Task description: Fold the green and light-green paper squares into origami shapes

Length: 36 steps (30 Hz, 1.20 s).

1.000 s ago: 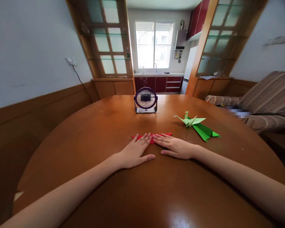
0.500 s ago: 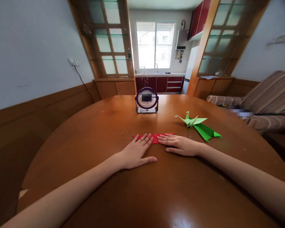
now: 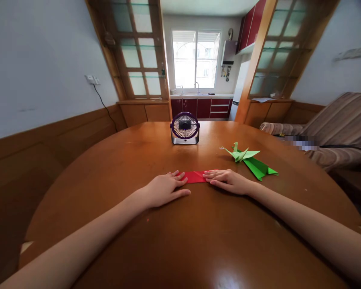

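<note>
A narrow folded strip of red paper (image 3: 195, 177) lies flat on the brown wooden table (image 3: 180, 241), in front of me. My left hand (image 3: 167, 188) rests over its left end, fingers stretched out and thumb apart. On the right end lies my right hand (image 3: 230, 181), its fingers extended over the paper and its thumb near the lower edge. Both hands hide the ends of the strip; its middle shows between them. Neither hand grips it.
Beyond the strip stands a small purple desk fan (image 3: 185, 127). To the right lie a light green paper crane (image 3: 240, 154) and a darker green folded paper plane (image 3: 258, 167). A striped armchair (image 3: 343, 124) stands past the table's right edge.
My left hand has slid left along the red strip, and my right hand has moved slightly right. More of the strip's middle shows between them.
</note>
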Each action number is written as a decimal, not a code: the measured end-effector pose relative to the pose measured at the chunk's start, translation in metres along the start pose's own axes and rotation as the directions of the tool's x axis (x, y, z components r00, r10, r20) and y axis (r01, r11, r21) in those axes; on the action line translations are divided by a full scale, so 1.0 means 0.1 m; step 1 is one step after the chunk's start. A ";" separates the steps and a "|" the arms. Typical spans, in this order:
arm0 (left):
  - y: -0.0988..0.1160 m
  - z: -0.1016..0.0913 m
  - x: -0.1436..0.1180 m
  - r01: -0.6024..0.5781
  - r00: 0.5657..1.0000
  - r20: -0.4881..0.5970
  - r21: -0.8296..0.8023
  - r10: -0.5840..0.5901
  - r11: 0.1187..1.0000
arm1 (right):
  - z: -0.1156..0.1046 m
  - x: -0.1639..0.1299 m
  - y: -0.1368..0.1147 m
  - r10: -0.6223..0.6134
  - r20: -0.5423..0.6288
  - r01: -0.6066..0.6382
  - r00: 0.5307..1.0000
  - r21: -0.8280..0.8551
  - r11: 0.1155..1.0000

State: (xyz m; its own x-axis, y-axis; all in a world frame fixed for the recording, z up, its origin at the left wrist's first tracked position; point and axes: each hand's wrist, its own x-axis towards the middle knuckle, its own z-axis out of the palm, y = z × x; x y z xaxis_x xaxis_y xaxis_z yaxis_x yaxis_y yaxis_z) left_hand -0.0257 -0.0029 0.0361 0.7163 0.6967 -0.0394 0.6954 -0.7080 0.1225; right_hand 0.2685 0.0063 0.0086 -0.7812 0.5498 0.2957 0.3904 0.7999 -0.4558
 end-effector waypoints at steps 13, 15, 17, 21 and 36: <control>-0.30 0.05 0.06 0.024 0.935 -0.355 0.042 -0.008 0.999 | 0.08 0.03 0.03 0.222 -0.286 -0.280 0.932 -0.183 0.942; -0.31 0.04 0.06 -0.005 0.922 -0.386 0.023 0.014 1.000 | 0.08 0.03 0.07 0.236 -0.322 -0.304 0.917 -0.182 0.935; -0.32 0.02 0.06 -0.046 0.909 -0.415 0.007 0.044 0.999 | 0.08 0.02 0.10 0.239 -0.357 -0.316 0.903 -0.175 0.932; -0.30 0.01 0.04 -0.156 0.882 -0.460 -0.089 0.098 0.984 | 0.07 0.02 0.12 0.215 -0.372 -0.295 0.903 -0.174 0.939; 0.04 0.03 0.01 -0.345 0.889 -0.418 -0.346 0.186 0.873 | 0.08 0.09 -0.04 -0.019 -0.228 -0.097 0.974 -0.488 0.867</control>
State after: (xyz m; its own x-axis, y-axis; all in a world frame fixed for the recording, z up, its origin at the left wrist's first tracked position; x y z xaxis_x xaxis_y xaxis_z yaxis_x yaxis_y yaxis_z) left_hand -0.0218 -0.0050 0.0337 0.7422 0.5363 0.4019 0.3403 -0.8182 0.4633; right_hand 0.2561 0.0057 0.0061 -0.6572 0.5746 0.4877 0.6522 0.7579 -0.0141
